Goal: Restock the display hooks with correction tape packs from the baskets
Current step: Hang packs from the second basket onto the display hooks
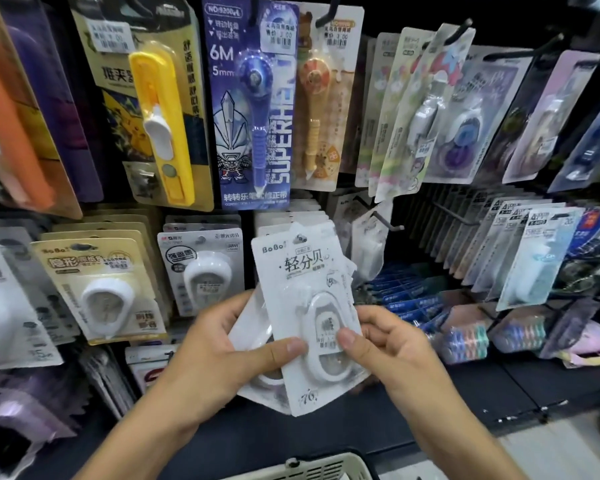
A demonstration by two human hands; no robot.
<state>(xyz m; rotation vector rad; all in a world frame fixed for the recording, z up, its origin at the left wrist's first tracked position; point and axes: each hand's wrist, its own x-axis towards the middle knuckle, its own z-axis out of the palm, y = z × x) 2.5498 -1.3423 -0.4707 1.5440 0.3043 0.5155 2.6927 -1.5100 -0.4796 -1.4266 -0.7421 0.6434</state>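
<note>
**Both hands fanning white packs below the hook**

The person is holding a small stack of white correction tape packs in front of the display, and the front pack [309, 313] is standing nearly upright with its printed face toward the camera. The left hand [219, 344] is cradling the stack from behind and beneath, its thumb pressing on the lower left of the front card; this is probably keeping the spare packs [253, 341] gathered while one is being singled out. The right hand [388, 344] is pinching the front pack's lower right, thumb lying on the blister and fingers curling behind the card, seemingly so it can be slid free and lifted alone.

So both grips are closing on card: the left around the whole bundle, the right on the top pack only. The pack's hang hole is sitting at its upper edge, well above both hands, just in front of matching white packs hanging [291, 223] on the rack. That arrangement is likely leaving the hole clear for threading onto the hook.

A basket [312, 467] rim is showing at the bottom edge, below the wrists. Hung yellow [160, 126] and blue [253, 105] packs are filling the upper row.
</note>
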